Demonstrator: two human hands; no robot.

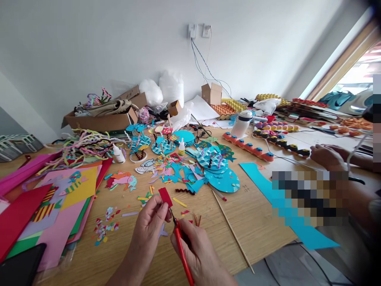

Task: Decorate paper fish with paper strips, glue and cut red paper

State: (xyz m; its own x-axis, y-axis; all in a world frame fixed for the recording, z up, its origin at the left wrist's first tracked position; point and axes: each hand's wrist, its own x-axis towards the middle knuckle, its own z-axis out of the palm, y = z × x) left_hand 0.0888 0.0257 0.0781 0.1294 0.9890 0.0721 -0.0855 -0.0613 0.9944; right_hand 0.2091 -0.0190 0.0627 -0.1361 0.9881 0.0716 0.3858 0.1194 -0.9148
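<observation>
I see the left hand [150, 216] just in front of the wearer, thumb and fingers pinched on a small red paper piece [165, 196]. Close beside it, the right hand [193, 242] is wrapped around red-handled scissors [182, 252], blades pointing up at the paper's lower end (whether they touch it, I cannot tell). The two hands are near each other but apart.

Left of the hands lies a scatter of tiny paper cutouts [106, 226]; farther left, coloured paper sheets [53, 254] overlap in a pile. Beyond the fingertips I make out a dark brown pipe cleaner [185, 191], blue paper discs [223, 182] and a yellow-labelled glue bottle [181, 147]. To the right of the hands, a thin wooden stick [233, 230] slants across the wooden table [208, 216]. Farther right, a co-worker's hands [327, 157] reach in over the table.
</observation>
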